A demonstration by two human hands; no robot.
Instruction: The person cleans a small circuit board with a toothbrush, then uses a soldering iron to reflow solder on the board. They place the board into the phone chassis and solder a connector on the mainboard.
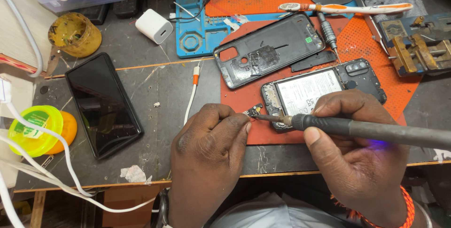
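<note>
Soldering iron (pixel 366 131), slim black, touches tiny board (pixel 254 111).

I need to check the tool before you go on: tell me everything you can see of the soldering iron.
The soldering iron has a dark grey, rubbery-looking handle and a short metal shaft ending in a thin tip. It lies almost level, pointing left, gripped pen-style by the right hand. Its tip meets a small circuit board pinched by the left hand, over the orange mat. The handle runs out of the picture's right edge.
</note>
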